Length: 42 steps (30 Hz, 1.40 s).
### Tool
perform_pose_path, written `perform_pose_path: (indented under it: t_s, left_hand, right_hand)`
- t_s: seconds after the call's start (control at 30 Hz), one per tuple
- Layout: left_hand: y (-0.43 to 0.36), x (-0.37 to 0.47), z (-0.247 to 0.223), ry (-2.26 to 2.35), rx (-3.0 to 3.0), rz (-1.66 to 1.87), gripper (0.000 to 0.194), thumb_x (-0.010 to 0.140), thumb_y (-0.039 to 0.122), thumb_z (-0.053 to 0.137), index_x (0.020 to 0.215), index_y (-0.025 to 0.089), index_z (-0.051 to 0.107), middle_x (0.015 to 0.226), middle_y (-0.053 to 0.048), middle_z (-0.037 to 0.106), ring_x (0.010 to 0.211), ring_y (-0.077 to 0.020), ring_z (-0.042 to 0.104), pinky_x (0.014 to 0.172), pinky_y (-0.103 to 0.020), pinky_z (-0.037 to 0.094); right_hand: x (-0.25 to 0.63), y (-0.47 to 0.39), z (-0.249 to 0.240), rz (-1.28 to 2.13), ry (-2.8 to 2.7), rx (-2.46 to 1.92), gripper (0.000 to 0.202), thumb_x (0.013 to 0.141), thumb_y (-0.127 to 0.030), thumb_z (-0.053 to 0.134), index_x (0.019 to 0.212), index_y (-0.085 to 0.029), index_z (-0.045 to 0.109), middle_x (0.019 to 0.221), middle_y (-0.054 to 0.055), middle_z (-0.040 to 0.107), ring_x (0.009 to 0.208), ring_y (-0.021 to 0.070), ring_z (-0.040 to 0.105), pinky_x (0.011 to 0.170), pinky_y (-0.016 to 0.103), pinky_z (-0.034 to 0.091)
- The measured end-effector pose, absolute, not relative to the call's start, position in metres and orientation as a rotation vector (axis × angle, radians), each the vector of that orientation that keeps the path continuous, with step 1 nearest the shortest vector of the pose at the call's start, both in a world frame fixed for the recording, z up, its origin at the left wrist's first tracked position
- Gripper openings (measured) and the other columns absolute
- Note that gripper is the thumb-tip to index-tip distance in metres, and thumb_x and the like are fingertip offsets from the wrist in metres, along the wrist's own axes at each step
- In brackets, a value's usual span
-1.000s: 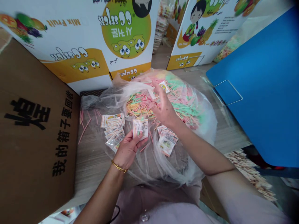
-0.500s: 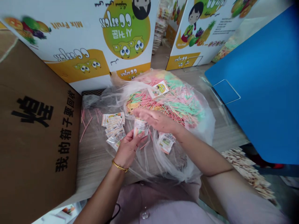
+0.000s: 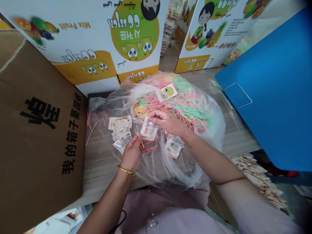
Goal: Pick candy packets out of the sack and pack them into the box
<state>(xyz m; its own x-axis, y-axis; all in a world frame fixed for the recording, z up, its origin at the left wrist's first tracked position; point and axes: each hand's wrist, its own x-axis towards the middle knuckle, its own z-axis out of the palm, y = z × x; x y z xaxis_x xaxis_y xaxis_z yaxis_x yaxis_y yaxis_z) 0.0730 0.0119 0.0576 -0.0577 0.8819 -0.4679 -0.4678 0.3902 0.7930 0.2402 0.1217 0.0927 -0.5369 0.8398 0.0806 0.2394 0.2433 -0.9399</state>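
My right hand [image 3: 168, 123] pinches the top edge of a small clear-and-white candy packet [image 3: 149, 130], with pink and green sticks showing through its window. Below and left of it, my left hand [image 3: 133, 152] is closed on a few thin candy sticks [image 3: 140, 143], near the packet's lower corner. Just behind my hands, a large clear plastic bag [image 3: 214, 110] lies open with a heap of pink, green and yellow candy sticks [image 3: 168, 110]. An overlapping row of packets [image 3: 121, 131] lies left of my hands. More packets [image 3: 174, 146] rest on the bag at right.
A printed packet [image 3: 168, 92] sits on the heap. Loose pink sticks [image 3: 92, 132] lie at left beside a brown carton [image 3: 48, 156]. White printed boxes [image 3: 85, 35] stand behind, and a blue panel [image 3: 273, 91] rises at right. Stacked packets [image 3: 258, 178] show lower right.
The packet has passed from my left hand to my right, which has closed on its top edge. Sticks now show in my left hand. The view has shifted slightly.
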Motion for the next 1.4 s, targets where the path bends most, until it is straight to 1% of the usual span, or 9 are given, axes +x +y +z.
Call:
perform_pose_path:
  t_s: [0.1,0.2,0.27,0.4,0.57,0.73,1.0,1.23,1.4]
  left_hand:
    - [-0.004,0.072,0.056,1.320,0.742,1.159,0.042,0.083,0.058,0.069,0.106,0.023,0.073,0.113,-0.007,0.076,0.093,-0.0238,0.072,0.066,-0.029,0.057]
    - [-0.030,0.071,0.057,1.358,1.097,0.995,0.038,0.095,0.053,0.054,0.112,0.025,0.074,0.102,-0.007,0.078,0.079,-0.0206,0.070,0.065,-0.028,0.052]
    - [-0.045,0.069,0.055,1.323,1.321,0.872,0.034,0.098,0.046,0.049,0.106,0.026,0.076,0.098,-0.007,0.078,0.083,-0.0213,0.069,0.076,-0.030,0.052]
    - [-0.061,0.058,0.042,1.424,1.717,0.735,0.032,0.101,0.036,0.046,0.097,0.023,0.074,0.093,-0.007,0.076,0.091,-0.0239,0.067,0.086,-0.035,0.050]
    - [-0.071,0.043,0.024,1.634,2.075,0.698,0.027,0.102,0.028,0.044,0.102,0.019,0.070,0.102,-0.008,0.074,0.098,-0.0228,0.066,0.094,-0.041,0.052]
    - [-0.078,0.043,0.016,1.676,2.286,0.725,0.023,0.100,0.021,0.049,0.111,0.018,0.069,0.119,-0.010,0.072,0.112,-0.0235,0.065,0.103,-0.044,0.052]
    - [-0.068,0.032,-0.004,1.855,2.375,0.781,0.019,0.097,0.016,0.052,0.107,0.014,0.069,0.138,-0.017,0.063,0.145,-0.0323,0.044,0.115,-0.057,0.041]
    - [-0.063,0.021,0.002,1.709,2.387,0.854,0.026,0.097,0.019,0.052,0.118,0.014,0.067,0.136,-0.015,0.066,0.140,-0.0314,0.049,0.114,-0.054,0.043]
    - [-0.048,0.035,0.020,1.634,2.193,0.838,0.034,0.101,0.029,0.047,0.128,0.018,0.065,0.106,-0.009,0.077,0.101,-0.0248,0.070,0.095,-0.042,0.054]
  right_hand:
    - [0.242,0.126,0.098,1.096,-1.823,-1.055,0.026,0.096,-0.043,0.053,0.099,-0.020,0.066,0.095,0.002,0.069,0.086,0.0179,0.061,0.081,0.030,0.044]
    - [0.229,0.124,0.100,1.042,-1.921,-1.051,0.024,0.098,-0.039,0.053,0.100,-0.020,0.067,0.096,0.003,0.070,0.088,0.0189,0.063,0.083,0.031,0.044]
    - [0.209,0.116,0.095,1.108,-2.116,-0.980,0.022,0.099,-0.036,0.052,0.101,-0.021,0.068,0.096,0.002,0.072,0.088,0.0183,0.064,0.081,0.030,0.044]
    - [0.158,0.095,0.074,1.101,-2.628,-0.797,0.022,0.102,-0.030,0.049,0.104,-0.021,0.069,0.098,0.003,0.075,0.087,0.0175,0.066,0.073,0.027,0.041]
    - [0.126,0.084,0.052,0.711,-2.926,-0.794,0.035,0.102,-0.028,0.049,0.135,-0.017,0.056,0.101,0.010,0.076,0.089,0.0218,0.069,0.069,0.028,0.042]
    - [0.123,0.085,0.053,0.578,-2.912,-0.783,0.024,0.104,-0.027,0.045,0.114,-0.015,0.064,0.100,0.012,0.075,0.089,0.0225,0.069,0.072,0.030,0.046]
    - [0.139,0.103,0.064,0.620,-2.535,-0.947,0.025,0.101,-0.028,0.053,0.121,-0.016,0.060,0.120,0.012,0.070,0.107,0.0209,0.064,0.090,0.031,0.044]
    - [0.283,0.106,0.074,0.443,-2.163,-1.595,0.022,0.100,-0.031,0.049,0.093,-0.019,0.065,0.088,0.005,0.070,0.080,0.0191,0.062,0.072,0.029,0.039]
    - [0.337,0.060,0.038,0.276,-2.147,-1.783,0.025,0.095,-0.041,0.060,0.098,-0.017,0.064,0.097,0.011,0.070,0.093,0.0257,0.062,0.082,0.036,0.044]
